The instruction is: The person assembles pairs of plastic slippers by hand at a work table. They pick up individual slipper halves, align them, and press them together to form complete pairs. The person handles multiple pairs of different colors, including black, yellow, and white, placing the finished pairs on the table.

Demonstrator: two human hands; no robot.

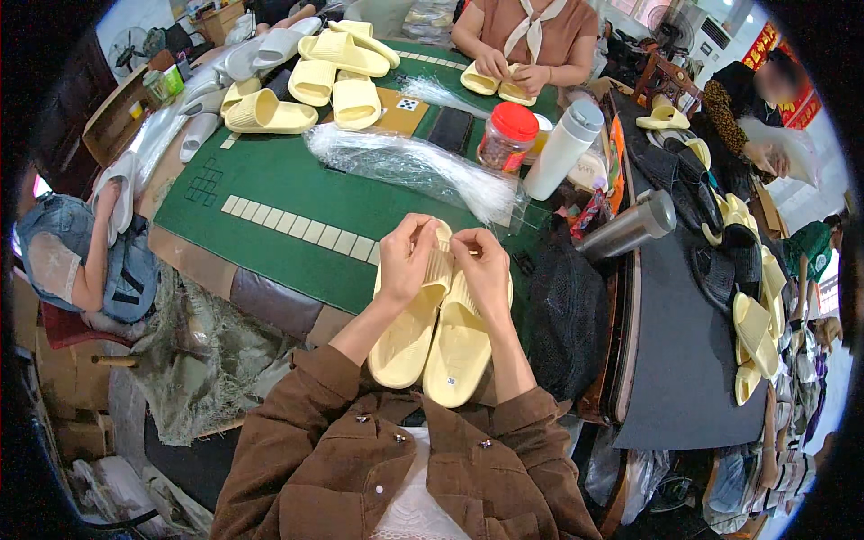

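Two pale yellow slippers side by side, soles down, at the near edge of the green table, toes pointing away. Left hand curled over the strap of the left slipper, fingers bent and pinching at the strap's top. Right hand on the right slipper's strap, fingertips pressed together at 12 o'clock of the pair, pinching something too thin to tell. Both hands almost touching each other. Brown sleeves at the lower edge.

Just past the hands, at 12 o'clock, a long clear plastic bag lying flat, stuffed with thin white strands. At 1 o'clock, a clear jar with a red lid, brownish stuff inside, too small to tell what. Beside it a white bottle with a grey cap, standing up but leaning a bit. At 2 o'clock, a shiny steel flask lying on its side. What is in the bottle and the flask, cannot tell.

Far off at 11 o'clock, a heap of yellow slippers, with white slippers next to them. At 12 o'clock, across the table, another person's hands on one more yellow pair. A black mesh bag at 3 o'clock, just beside the right hand. More yellow and black slippers stacked well apart at 3 o'clock.
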